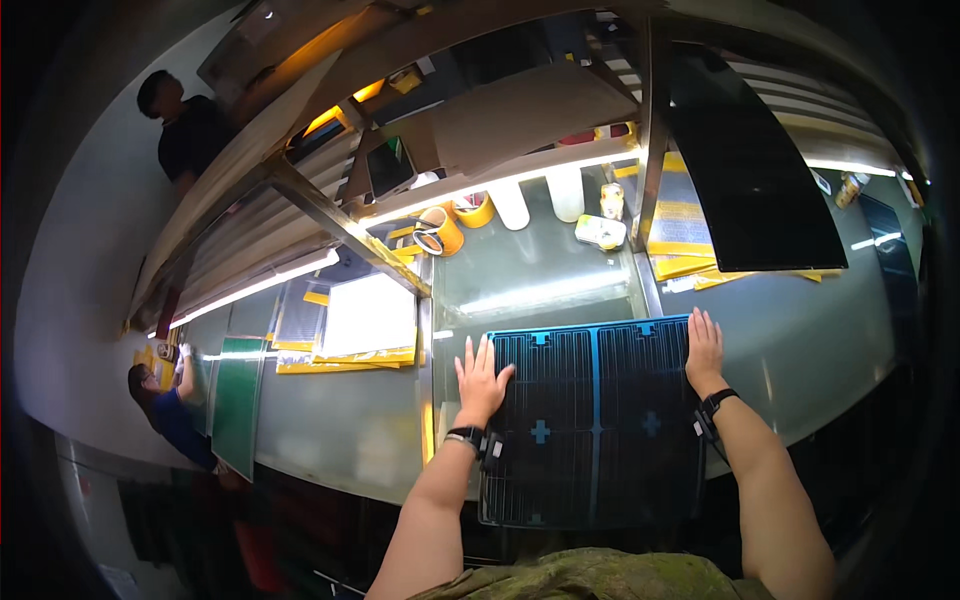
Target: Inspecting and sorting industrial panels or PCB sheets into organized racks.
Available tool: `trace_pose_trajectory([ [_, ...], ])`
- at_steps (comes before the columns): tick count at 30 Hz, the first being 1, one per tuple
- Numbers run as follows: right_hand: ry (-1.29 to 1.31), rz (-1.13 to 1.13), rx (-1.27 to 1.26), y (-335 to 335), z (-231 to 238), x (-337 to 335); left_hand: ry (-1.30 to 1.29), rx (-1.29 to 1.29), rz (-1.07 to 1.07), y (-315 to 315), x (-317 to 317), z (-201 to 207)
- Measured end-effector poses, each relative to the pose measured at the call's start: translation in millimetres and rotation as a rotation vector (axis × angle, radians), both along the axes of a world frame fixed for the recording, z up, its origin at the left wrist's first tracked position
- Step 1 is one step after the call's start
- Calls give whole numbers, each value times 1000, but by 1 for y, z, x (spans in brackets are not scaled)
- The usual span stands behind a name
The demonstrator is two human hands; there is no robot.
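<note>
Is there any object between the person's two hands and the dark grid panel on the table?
No. The left hand lies flat on the dark grid panel near its left edge, and the right hand lies at its upper right corner. Nothing visible is between them.

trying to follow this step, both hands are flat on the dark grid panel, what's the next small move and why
Probably slide the dark grid panel a little further onto the bench. The left hand lies flat on its left part and the right hand on its far right corner, neither gripping, and the panel's near edge seems to overhang the bench toward the person.
</note>
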State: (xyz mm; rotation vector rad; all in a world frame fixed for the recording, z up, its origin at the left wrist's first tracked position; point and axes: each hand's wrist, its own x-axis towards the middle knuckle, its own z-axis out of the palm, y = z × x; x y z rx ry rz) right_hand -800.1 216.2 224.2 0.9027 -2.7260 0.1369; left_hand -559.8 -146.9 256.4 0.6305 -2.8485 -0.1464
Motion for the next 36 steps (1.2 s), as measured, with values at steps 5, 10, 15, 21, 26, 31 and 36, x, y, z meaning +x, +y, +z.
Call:
trace_pose_trajectory([
  [5, -6, -11, -9, -1, 7, 4, 30, -19, 43, -4, -23, -10],
  [10, -9, -29, -15, 2, 12, 3, 62, 20, 61, -2, -27, -11],
  [15, 50, -5, 57, 14, 9, 17, -11, -89, 129, 2, -28, -7],
  [21, -101, 125, 79, 78, 61, 164, 20, -166, 81, -3, -19, -8],
  [26, -378, 27, -24, 156, 82, 314, -62, -204, 0, -6, -26, -7],
  [31, -587, -409, -673, 179, 51, 326, -125, -165, 82, -3, -16, -1],
  [36, -1620, -632, -1386, 182, 6, 252, -16, -40, 62, 52, 95, 10],
])
